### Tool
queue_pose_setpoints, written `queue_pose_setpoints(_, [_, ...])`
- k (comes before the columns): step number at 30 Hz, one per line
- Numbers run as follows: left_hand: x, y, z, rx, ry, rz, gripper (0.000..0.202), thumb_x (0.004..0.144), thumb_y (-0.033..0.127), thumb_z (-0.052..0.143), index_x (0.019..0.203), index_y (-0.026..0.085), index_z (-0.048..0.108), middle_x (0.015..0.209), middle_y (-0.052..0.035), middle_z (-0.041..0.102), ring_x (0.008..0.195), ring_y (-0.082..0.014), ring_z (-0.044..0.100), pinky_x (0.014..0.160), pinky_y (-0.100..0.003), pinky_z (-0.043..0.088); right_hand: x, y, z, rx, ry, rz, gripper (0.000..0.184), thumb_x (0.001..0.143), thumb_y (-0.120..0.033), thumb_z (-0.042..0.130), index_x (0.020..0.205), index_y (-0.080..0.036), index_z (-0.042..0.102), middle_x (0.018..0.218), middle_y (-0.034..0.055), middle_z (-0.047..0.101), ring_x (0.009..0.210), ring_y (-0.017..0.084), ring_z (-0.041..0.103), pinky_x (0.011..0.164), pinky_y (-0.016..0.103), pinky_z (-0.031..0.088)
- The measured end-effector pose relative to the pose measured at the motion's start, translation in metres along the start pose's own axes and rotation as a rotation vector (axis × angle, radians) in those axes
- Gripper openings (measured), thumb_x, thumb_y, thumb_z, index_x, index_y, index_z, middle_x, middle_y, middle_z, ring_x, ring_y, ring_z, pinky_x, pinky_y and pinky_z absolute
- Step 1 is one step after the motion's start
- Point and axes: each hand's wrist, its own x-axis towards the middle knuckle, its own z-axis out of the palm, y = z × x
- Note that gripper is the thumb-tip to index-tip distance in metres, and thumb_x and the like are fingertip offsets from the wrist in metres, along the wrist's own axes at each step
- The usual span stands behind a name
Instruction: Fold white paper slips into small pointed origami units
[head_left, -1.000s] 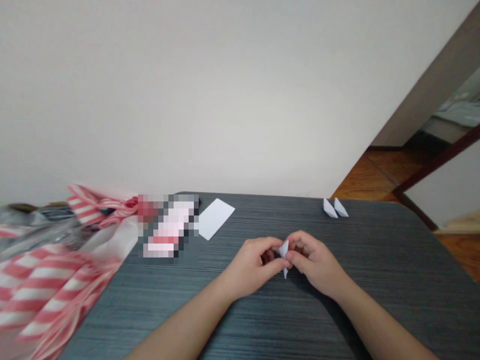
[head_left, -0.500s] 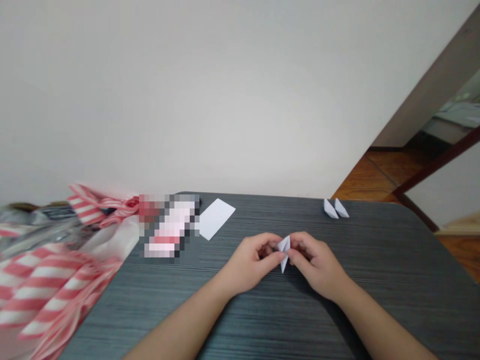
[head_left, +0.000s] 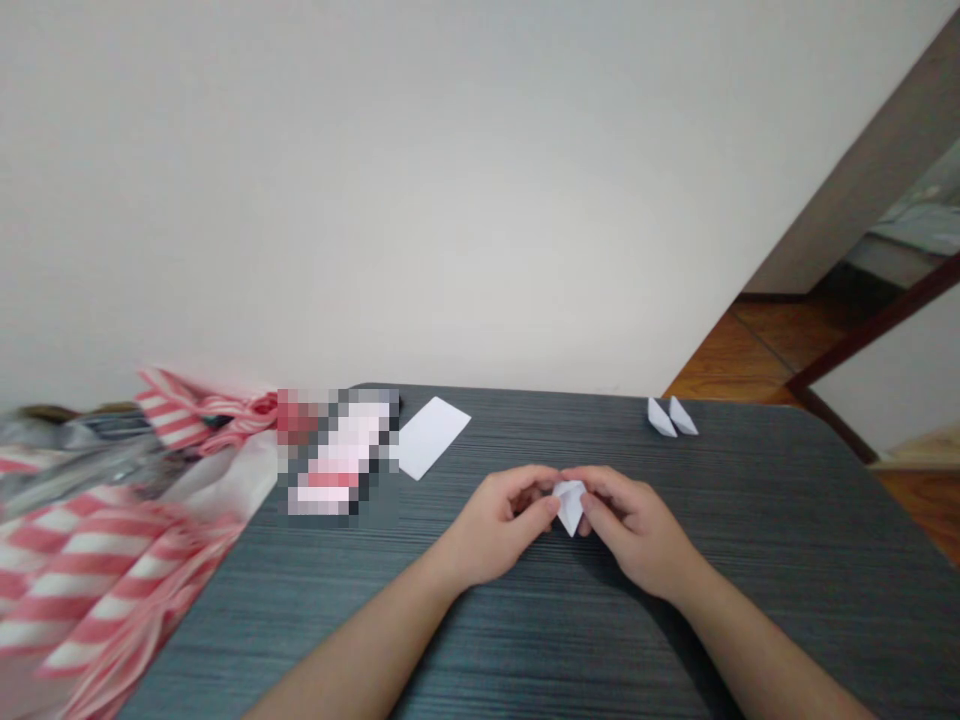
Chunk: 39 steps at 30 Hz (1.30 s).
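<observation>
Between my two hands is a small piece of folded white paper (head_left: 571, 507), pointed at its lower end. My left hand (head_left: 506, 525) pinches its left side with thumb and fingers. On the right side, my right hand (head_left: 637, 525) grips it the same way, and the fingertips of both hands meet behind its top. Part of the paper is hidden by the fingers. Two folded white paper pieces (head_left: 673, 417) lie side by side near the table's far edge, to the right. A flat white sheet of paper (head_left: 433, 438) rests at the far left of the table.
The dark, wood-grained table (head_left: 480, 650) stands against a pale wall (head_left: 465, 200). A blurred-out, phone-like object (head_left: 341, 455) lies at its left edge. Beyond that edge are red-and-white striped cloth (head_left: 97, 570) and clear plastic. Wooden floor (head_left: 750, 345) shows at the right.
The folded paper has turned and opened in my fingers, now showing a broader face where its narrow edges stood. My fingertips have drawn together at its top.
</observation>
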Motion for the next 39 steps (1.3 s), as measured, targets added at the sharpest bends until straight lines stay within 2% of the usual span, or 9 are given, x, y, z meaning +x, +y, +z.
queue_pose_setpoints(6, [0.001, -0.001, 0.002, -0.121, 0.070, -0.008, 0.036, 0.087, 0.034, 0.062, 0.116, 0.014, 0.058, 0.087, -0.0031, 0.064, 0.065, -0.0106, 0.056, 0.063, -0.025, 0.047, 0.000, 0.000, -0.002, 0.022, 0.055, -0.042, 0.025, 0.097, -0.023, 0.049, 0.109, -0.020, 0.070, 0.074, 0.0025, 0.063, 0.062, 0.014, 0.058, 0.061, 0.027, 0.048])
queue_pose_setpoints(10, [0.002, -0.001, 0.001, -0.137, 0.052, -0.008, 0.031, 0.089, 0.033, 0.060, 0.114, 0.014, 0.057, 0.076, 0.0008, 0.058, 0.061, -0.0102, 0.055, 0.060, -0.024, 0.044, -0.001, 0.000, -0.005, 0.045, 0.027, -0.098, 0.026, 0.097, -0.025, 0.050, 0.110, -0.021, 0.071, 0.082, 0.0052, 0.064, 0.069, 0.016, 0.061, 0.064, 0.029, 0.049])
queue_pose_setpoints(15, [0.001, 0.001, 0.001, -0.173, 0.032, 0.001, 0.030, 0.088, 0.031, 0.061, 0.113, 0.015, 0.055, 0.080, 0.0004, 0.059, 0.062, -0.0096, 0.056, 0.060, -0.024, 0.045, 0.001, 0.000, -0.005, -0.054, 0.046, -0.136, 0.019, 0.094, -0.026, 0.057, 0.100, -0.022, 0.074, 0.091, 0.0076, 0.068, 0.079, 0.019, 0.064, 0.070, 0.031, 0.050])
queue_pose_setpoints(19, [0.001, 0.000, 0.003, -0.130, 0.065, -0.025, 0.032, 0.085, 0.031, 0.065, 0.111, 0.016, 0.055, 0.082, 0.0008, 0.060, 0.061, -0.0088, 0.056, 0.060, -0.024, 0.046, 0.002, 0.007, 0.001, -0.058, 0.041, -0.077, 0.018, 0.092, -0.026, 0.059, 0.105, -0.023, 0.071, 0.094, 0.0072, 0.068, 0.079, 0.019, 0.064, 0.070, 0.031, 0.050])
queue_pose_setpoints(22, [0.002, -0.002, 0.004, -0.109, 0.082, -0.023, 0.036, 0.084, 0.031, 0.067, 0.113, 0.017, 0.053, 0.082, 0.0013, 0.060, 0.062, -0.0090, 0.057, 0.060, -0.023, 0.045, 0.001, 0.013, 0.008, 0.091, 0.053, 0.005, 0.026, 0.091, -0.026, 0.060, 0.117, -0.023, 0.060, 0.098, 0.0065, 0.068, 0.082, 0.019, 0.064, 0.072, 0.031, 0.051])
queue_pose_setpoints(25, [0.003, -0.004, 0.004, -0.110, 0.085, -0.021, 0.035, 0.084, 0.030, 0.067, 0.113, 0.017, 0.052, 0.082, 0.0016, 0.060, 0.061, -0.0087, 0.057, 0.060, -0.023, 0.045, 0.001, 0.013, 0.010, 0.170, 0.057, 0.057, 0.025, 0.090, -0.027, 0.060, 0.115, -0.022, 0.055, 0.089, 0.0036, 0.067, 0.076, 0.017, 0.063, 0.066, 0.028, 0.049])
queue_pose_setpoints(28, [0.004, -0.006, 0.003, -0.126, 0.076, -0.016, 0.034, 0.084, 0.027, 0.067, 0.112, 0.017, 0.052, 0.081, 0.0022, 0.060, 0.061, -0.0082, 0.056, 0.059, -0.022, 0.045, 0.002, 0.008, 0.006, 0.039, 0.005, 0.119, 0.009, 0.091, -0.027, 0.058, 0.091, -0.019, 0.062, 0.067, -0.0006, 0.063, 0.060, 0.014, 0.057, 0.057, 0.025, 0.044])
queue_pose_setpoints(30, [0.004, -0.007, 0.003, -0.129, 0.075, -0.012, 0.033, 0.084, 0.026, 0.067, 0.113, 0.018, 0.052, 0.081, 0.0025, 0.059, 0.060, -0.0080, 0.056, 0.059, -0.022, 0.044, 0.003, 0.004, 0.003, -0.038, -0.033, 0.140, 0.017, 0.092, -0.027, 0.057, 0.078, -0.019, 0.063, 0.058, -0.0019, 0.061, 0.053, 0.013, 0.054, 0.054, 0.024, 0.041])
queue_pose_setpoints(39, [0.004, -0.006, 0.001, 0.059, 0.010, -0.023, 0.016, 0.086, 0.028, 0.063, 0.094, 0.014, 0.063, 0.076, -0.0009, 0.063, 0.066, -0.0113, 0.055, 0.061, -0.022, 0.043, 0.003, 0.002, 0.002, -0.053, -0.053, 0.182, 0.022, 0.090, -0.026, 0.060, 0.069, -0.018, 0.062, 0.052, -0.0024, 0.062, 0.048, 0.011, 0.055, 0.051, 0.021, 0.039])
